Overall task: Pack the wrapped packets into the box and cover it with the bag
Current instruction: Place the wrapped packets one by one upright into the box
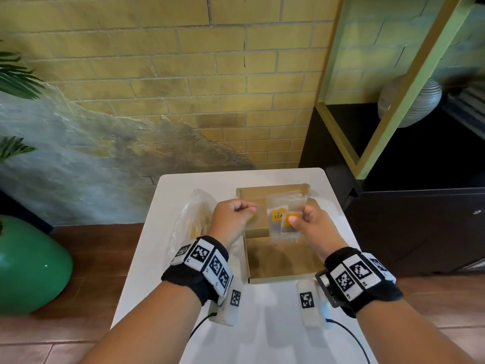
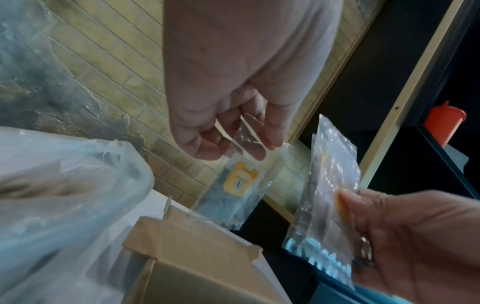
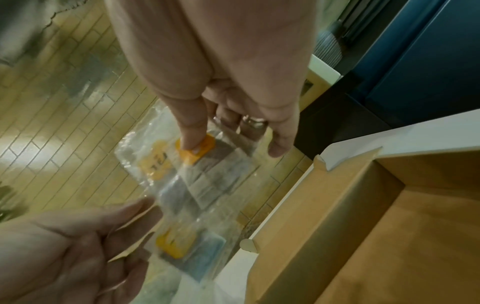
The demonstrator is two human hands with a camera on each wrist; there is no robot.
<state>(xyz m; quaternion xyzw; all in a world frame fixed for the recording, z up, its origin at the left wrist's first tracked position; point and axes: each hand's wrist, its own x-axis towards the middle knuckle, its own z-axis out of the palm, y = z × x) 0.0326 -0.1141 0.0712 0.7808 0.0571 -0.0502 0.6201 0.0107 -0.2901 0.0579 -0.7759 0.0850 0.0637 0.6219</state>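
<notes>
- Fingers (image 2: pixel 205 144) of my left hand (image 1: pixel 232 215) are curled in, pinching the top edge of one clear wrapped packet (image 2: pixel 233 193); it hangs below the fingertips with its yellow label facing the wrist camera.
- Right hand (image 1: pixel 311 224): thumb pressed on an orange label, fingers curled behind — gripping a small fan of packets (image 1: pixel 284 219), at least two, one marked "TEA".
- Both hands are raised above the cardboard box (image 1: pixel 283 266), near each other but apart.
- Box sits open on the white table (image 1: pixel 262 337); the floor of it that I can see is bare brown card, its lid flap lying back on the far side.
- Clear plastic bag (image 1: pixel 191 222) lies crumpled on the table just left of the box, partly behind my left hand; something yellowish shows through it, too blurred to identify.
- Green vase (image 1: pixel 29 266) stands on the floor, well left of the table.
</notes>
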